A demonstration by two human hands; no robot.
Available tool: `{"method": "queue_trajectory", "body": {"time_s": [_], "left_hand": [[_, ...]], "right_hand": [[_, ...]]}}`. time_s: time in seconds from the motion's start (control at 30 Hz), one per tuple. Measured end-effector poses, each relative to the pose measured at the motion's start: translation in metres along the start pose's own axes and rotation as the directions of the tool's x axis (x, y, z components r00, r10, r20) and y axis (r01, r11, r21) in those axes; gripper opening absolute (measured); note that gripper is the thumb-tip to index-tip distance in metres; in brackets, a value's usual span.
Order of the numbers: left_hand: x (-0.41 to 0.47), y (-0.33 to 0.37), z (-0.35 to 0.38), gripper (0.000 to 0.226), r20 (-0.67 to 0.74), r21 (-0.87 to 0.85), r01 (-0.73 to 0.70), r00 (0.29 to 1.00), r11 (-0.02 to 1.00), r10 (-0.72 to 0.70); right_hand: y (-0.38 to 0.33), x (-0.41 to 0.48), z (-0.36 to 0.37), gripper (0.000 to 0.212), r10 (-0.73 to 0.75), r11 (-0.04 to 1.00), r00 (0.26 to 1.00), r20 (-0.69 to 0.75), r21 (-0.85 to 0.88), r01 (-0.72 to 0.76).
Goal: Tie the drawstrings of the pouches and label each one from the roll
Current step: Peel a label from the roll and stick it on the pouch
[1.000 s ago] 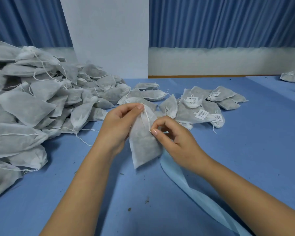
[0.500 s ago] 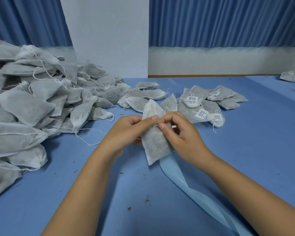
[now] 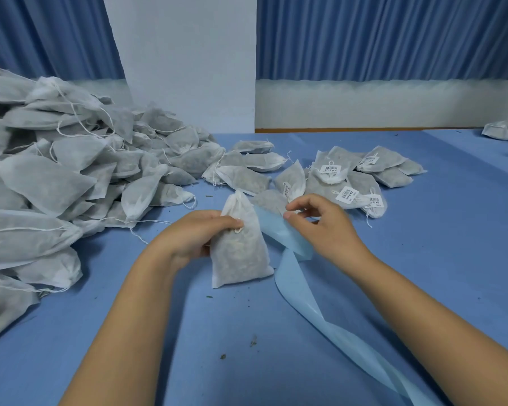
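Blue cloth covers the table (image 3: 437,259); behind it hang pleated blue curtains (image 3: 393,33), split by a white panel (image 3: 182,63). In the head view, the left hand (image 3: 194,238) grips a filled white pouch (image 3: 238,256) by its left edge. Its thumb lies across the front just below the cinched neck, where the knotted drawstring (image 3: 238,229) peeks out. The pouch's bottom edge seems to rest on the cloth.

Just right of that grip, the right hand (image 3: 320,227) has its fingers curled. Its thumb and forefinger pinch the upper edge of a pale blue backing strip (image 3: 288,241), which lies against the pouch's right side and trails, twisting, toward the person. Whether a label sits between those fingertips is hidden.

The neck looks tied, so labelling appears to be the step in hand. Doing it well probably means:
- holding the pouch's front flat and steady under the left thumb;
- peeling the sticker cleanly off the strip;
- pressing it onto the smooth face below the knot, clear of the string.

Just beyond the right hand lies a cluster of labelled pouches (image 3: 346,186), barcode stickers up. Well to the left of the grip rises a large heap of unlabelled pouches (image 3: 56,177) with loose strings. Nearer the person than the grip, dark crumbs (image 3: 252,342) dot the cloth.
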State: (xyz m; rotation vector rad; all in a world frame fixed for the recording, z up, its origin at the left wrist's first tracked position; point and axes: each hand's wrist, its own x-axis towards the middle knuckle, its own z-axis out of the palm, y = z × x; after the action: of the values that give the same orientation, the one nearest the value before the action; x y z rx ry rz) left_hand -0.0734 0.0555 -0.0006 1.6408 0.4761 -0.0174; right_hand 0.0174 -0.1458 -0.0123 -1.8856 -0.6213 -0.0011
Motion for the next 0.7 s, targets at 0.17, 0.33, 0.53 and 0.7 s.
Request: {"method": "queue_trajectory", "body": {"time_s": [0.17,0.33,0.53,0.7], "left_hand": [[0.010,-0.008,-0.005,0.011,-0.013,-0.108,0.083,0.996,0.991,-0.085],[0.013,-0.011,-0.013,0.010,-0.023,-0.240,0.130,0.990,0.962,-0.139],[0.015,-0.014,-0.019,0.020,0.041,-0.380,0.192,0.981,0.905,-0.190],[0.019,-0.018,-0.019,0.013,0.020,-0.409,0.182,0.982,0.894,-0.190]], "right_hand": [[0.009,0.004,0.004,0.015,0.067,0.996,0.996,0.058,-0.062,-0.064],[0.006,0.002,0.004,0.004,0.091,0.996,0.984,0.150,-0.031,-0.088],[0.001,0.000,-0.007,0.017,0.197,0.978,0.932,0.305,0.004,-0.208],[-0.001,-0.002,-0.008,0.029,0.178,0.980,0.882,0.437,0.007,-0.201]]}}
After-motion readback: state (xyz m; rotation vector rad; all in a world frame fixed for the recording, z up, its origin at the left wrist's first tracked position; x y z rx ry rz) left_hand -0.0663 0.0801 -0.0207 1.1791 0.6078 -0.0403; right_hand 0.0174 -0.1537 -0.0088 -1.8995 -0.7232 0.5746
